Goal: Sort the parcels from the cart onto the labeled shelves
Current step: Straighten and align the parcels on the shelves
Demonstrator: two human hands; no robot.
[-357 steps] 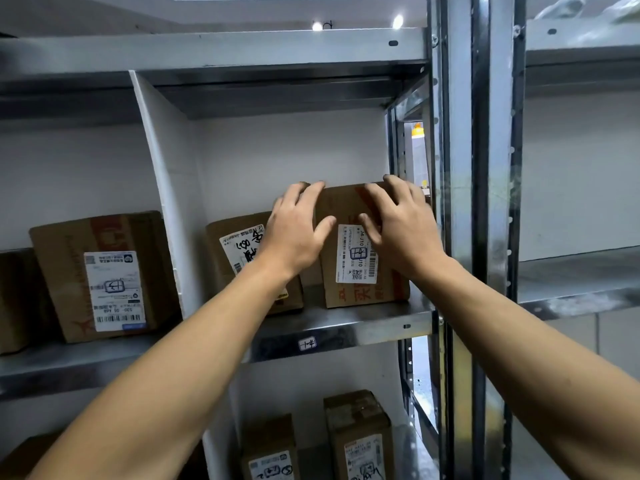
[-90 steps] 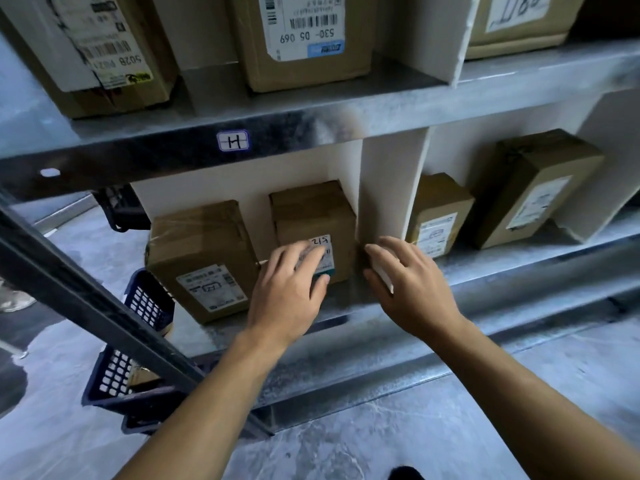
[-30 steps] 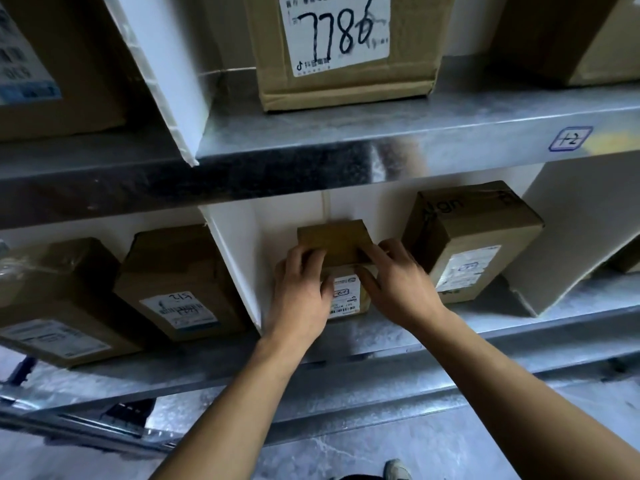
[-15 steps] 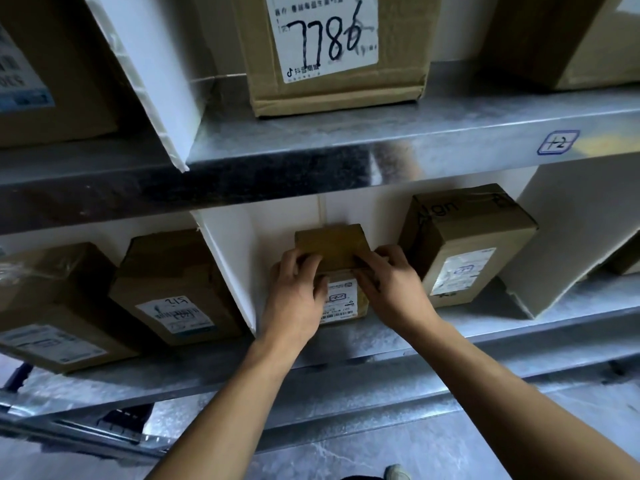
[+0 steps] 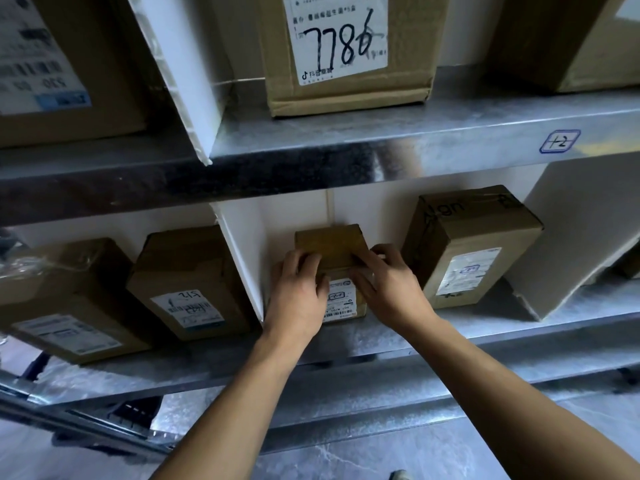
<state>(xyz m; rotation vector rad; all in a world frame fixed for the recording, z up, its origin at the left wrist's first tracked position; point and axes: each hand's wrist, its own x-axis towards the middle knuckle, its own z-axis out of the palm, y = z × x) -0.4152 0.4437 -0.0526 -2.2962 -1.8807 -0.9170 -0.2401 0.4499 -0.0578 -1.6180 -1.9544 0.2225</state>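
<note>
A small brown parcel [image 5: 330,245] with a white label stands on the lower metal shelf [image 5: 398,332], just right of a white divider [image 5: 244,258]. My left hand [image 5: 298,296] grips its left front edge and my right hand [image 5: 389,287] grips its right front edge, both fingers curled over the top. The hands hide much of the label and the parcel's front corners. The cart is out of sight.
A taller parcel [image 5: 474,244] stands right of it, beside a leaning white board [image 5: 571,237]. Two parcels [image 5: 187,282] fill the bay left of the divider. The upper shelf [image 5: 381,140] carries a box marked 7786 [image 5: 343,50] and a handwritten tag [image 5: 559,141].
Over the last second both hands have stayed on the small parcel, which has slid slightly deeper into the bay. Three seconds ago the hands were at the parcel left of the divider.
</note>
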